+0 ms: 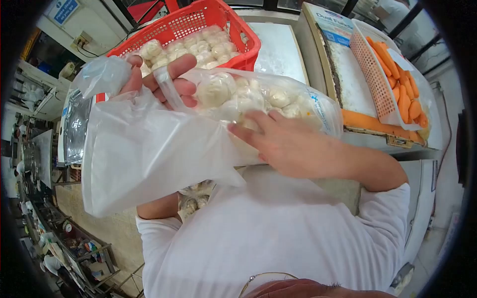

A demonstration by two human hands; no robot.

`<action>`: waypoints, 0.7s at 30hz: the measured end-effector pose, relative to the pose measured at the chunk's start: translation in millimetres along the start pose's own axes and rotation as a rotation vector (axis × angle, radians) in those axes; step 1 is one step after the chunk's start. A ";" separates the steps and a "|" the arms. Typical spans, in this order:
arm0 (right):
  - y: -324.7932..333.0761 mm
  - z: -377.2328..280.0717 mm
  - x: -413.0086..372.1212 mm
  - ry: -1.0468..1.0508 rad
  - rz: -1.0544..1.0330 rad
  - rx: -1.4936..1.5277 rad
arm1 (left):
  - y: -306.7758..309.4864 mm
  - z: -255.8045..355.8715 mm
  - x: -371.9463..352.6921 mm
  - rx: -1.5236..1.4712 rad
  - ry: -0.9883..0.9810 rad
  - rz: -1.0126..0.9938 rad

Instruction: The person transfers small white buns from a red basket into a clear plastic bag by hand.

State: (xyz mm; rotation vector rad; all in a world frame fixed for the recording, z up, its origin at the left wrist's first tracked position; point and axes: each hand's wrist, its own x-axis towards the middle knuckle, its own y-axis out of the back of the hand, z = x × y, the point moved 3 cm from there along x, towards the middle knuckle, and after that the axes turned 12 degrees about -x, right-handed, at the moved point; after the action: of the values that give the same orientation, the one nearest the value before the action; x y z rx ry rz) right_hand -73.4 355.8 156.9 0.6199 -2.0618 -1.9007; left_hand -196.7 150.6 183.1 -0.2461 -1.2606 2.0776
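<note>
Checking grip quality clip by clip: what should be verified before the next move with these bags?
1. Left hand closed on the empty plastic bag near its top: ok.
2. Right hand lies flat, fingers spread, on the clear packet of white round pieces: ok.
3. Empty plastic bag's mouth open: cannot tell.
4. Packet supported from below: cannot tell, hidden.
5. Red basket behind the packet holds more white pieces: ok.
</note>
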 end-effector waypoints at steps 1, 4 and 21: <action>1.2 4.6 -4.7 0.002 0.003 -0.008 | 1.5 1.6 -1.8 0.007 -0.095 0.042; 10.9 21.8 -8.9 -0.129 0.044 0.192 | 0.7 1.5 -6.2 -0.059 -0.028 0.057; -12.7 92.9 50.0 -0.233 0.045 0.521 | -4.3 -13.8 -19.1 -0.108 0.016 -0.013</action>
State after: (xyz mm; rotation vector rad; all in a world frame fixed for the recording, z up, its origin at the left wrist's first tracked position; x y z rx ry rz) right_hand -159.3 412.5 130.2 0.4651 -2.7256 -1.4638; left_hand -173.8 149.4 176.2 -0.3014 -1.3632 1.9959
